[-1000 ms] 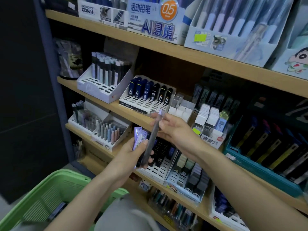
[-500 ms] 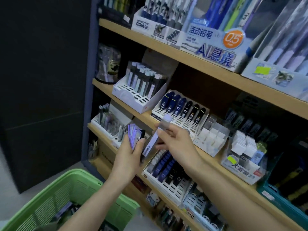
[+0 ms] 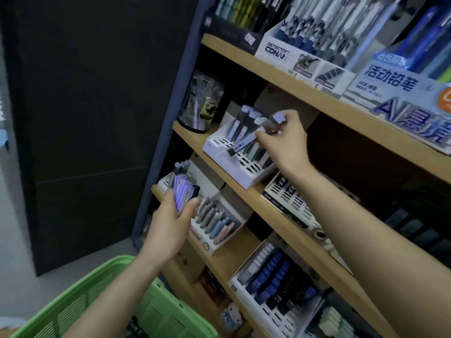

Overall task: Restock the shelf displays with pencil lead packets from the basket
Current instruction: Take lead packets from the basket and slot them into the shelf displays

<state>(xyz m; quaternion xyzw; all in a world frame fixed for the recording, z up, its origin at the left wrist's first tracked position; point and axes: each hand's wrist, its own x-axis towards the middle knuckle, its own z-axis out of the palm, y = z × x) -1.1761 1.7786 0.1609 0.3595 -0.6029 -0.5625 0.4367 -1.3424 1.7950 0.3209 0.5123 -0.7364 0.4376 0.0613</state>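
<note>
Pinching slim, glossy rectangular packet (image 3: 243, 143)

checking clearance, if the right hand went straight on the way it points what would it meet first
Probably the white slotted display tray: the right hand aims its lead packet down-left at the open slots, though depth is unclear.

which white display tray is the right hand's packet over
The slotted white tray beside the clear tub. The right hand pinches a lilac packet tilted over its slots; the other trays sit lower or further right.
</note>
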